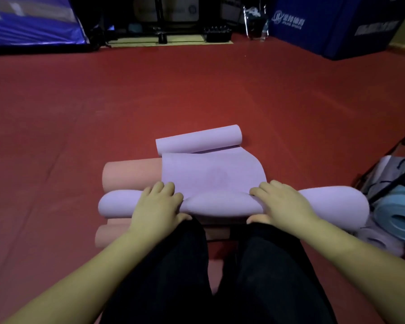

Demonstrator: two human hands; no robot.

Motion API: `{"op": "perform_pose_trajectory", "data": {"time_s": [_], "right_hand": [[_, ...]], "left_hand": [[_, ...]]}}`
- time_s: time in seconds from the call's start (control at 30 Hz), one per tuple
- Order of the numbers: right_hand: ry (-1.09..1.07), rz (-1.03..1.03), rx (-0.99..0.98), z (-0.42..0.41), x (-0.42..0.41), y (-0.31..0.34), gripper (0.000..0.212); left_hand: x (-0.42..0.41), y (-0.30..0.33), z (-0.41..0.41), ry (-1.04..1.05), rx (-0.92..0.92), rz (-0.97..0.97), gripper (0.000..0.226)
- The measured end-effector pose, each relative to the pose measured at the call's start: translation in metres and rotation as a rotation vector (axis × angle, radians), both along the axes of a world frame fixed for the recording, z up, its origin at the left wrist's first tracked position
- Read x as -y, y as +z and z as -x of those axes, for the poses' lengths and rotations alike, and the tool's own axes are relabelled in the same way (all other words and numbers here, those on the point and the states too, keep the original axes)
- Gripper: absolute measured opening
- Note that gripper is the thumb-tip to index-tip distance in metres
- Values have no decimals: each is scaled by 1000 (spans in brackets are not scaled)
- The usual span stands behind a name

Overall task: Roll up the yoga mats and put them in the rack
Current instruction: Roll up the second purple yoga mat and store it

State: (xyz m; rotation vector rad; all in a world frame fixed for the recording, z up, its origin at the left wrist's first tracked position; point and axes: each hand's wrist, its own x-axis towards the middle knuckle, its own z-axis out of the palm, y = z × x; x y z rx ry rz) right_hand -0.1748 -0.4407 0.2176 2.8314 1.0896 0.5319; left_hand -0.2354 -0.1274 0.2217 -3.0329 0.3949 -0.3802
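A lilac yoga mat (211,174) lies on the red floor in front of my knees, partly rolled. Its near end forms a thick roll (220,205) and its far end curls into a small roll (198,139). My left hand (158,205) grips the thick roll left of centre, fingers curled over the top. My right hand (283,203) grips it right of centre, thumb under the near side. A pink mat roll (130,174) lies under the lilac sheet on the left, and more pink mat (110,235) shows beneath the roll near my left wrist.
A black wire rack (391,183) stands at the right edge holding a rolled blue mat (398,216) and paler rolls. Blue padded blocks (337,24) and dark gym gear (168,22) line the far wall. My dark trouser legs (220,277) fill the bottom centre.
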Motion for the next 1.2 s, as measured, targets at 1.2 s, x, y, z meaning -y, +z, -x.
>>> {"op": "perform_pose_trajectory", "data": {"time_s": [1.2], "right_hand": [[-339, -240, -874, 12, -4, -31, 34]], "left_hand": [[16, -43, -15, 348, -429, 133, 35]]}}
